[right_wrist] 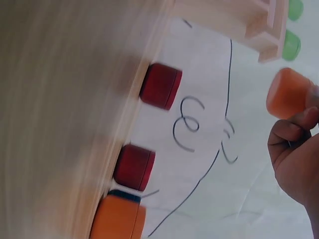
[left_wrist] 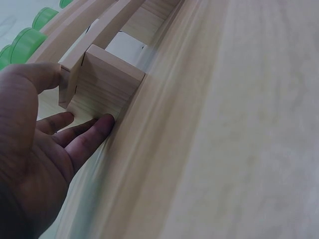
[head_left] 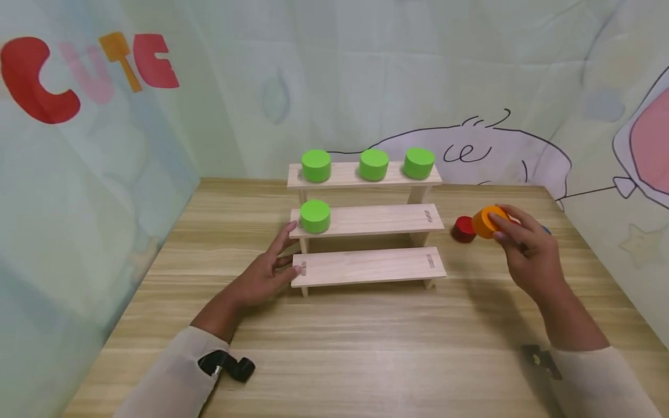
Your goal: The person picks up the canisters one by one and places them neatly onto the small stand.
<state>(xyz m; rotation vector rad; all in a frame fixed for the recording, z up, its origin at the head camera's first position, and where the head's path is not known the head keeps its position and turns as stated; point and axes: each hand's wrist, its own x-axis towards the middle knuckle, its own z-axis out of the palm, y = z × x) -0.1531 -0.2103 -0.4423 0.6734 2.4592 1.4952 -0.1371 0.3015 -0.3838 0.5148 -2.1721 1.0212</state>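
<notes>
A three-step wooden stand [head_left: 373,266] is in the middle of the table. Green cylinder blocks sit on it: three along the top step, and another green block [head_left: 315,217] at the left of the middle step. My left hand [head_left: 263,277] rests against the stand's left end, its thumb at the bottom step and a finger by the middle one. In the left wrist view its fingers [left_wrist: 89,142] are extended beside the end support. To the right of the stand, my right hand [head_left: 533,255] pinches an orange cylinder block [head_left: 486,222], raised above the table.
Below the raised block, a red block [head_left: 463,229] stands on the table. The right wrist view shows a second red block [right_wrist: 134,167] and another orange block [right_wrist: 117,216], with a dark blue block [right_wrist: 124,194] partly hidden behind. A printed curtain [head_left: 334,75] hangs behind the table.
</notes>
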